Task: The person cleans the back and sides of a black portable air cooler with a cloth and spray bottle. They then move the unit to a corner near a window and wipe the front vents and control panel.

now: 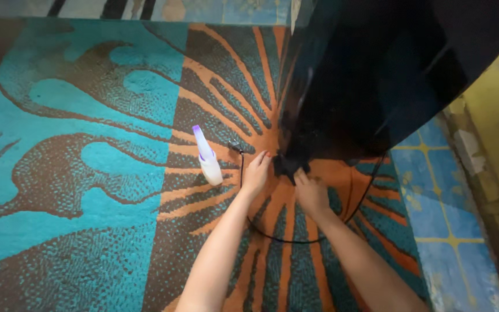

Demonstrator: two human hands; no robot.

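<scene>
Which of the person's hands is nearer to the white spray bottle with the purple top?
Left. The left hand lies on the carpet just right of the spray bottle, not touching it. The right hand is farther right, at the lower edge of the black panel.

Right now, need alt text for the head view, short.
Looking down, a person's left hand and right hand reach to the lower edge of a large glossy black panel standing on a teal, orange and brown patterned carpet. A white spray bottle stands beside the left hand; a black cable loops under the forearms.
</scene>
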